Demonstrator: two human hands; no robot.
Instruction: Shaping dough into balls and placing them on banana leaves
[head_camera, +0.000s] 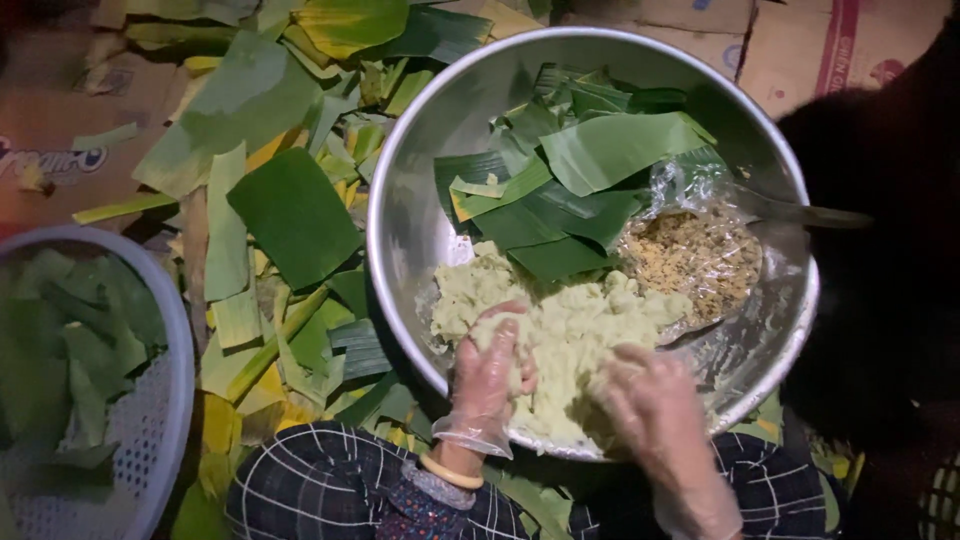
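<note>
both gloved hands are in the steel basin (400, 230), left hand (487, 372) closed on a lump of pale green dough (560, 325), right hand (650, 405) pressing open-palmed, and shaping a portion seems due.

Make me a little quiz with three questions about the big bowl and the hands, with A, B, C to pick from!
1. Where does the clear bag of crumbly yellow-brown filling lie?
A. in the white basket
B. in the metal bowl, at its right side
C. on the cardboard

2. What colour is the dough?
A. pale green
B. dark red
C. blue

3. How are the hands dressed?
A. bare
B. in thick wool mittens
C. in thin clear plastic gloves

Answers:
1 B: the bag of filling rests inside the metal bowl, right of the cut leaves.
2 A: the dough looks pale green.
3 C: the left hand and right hand wear see-through gloves while pressing on the dough.
</note>
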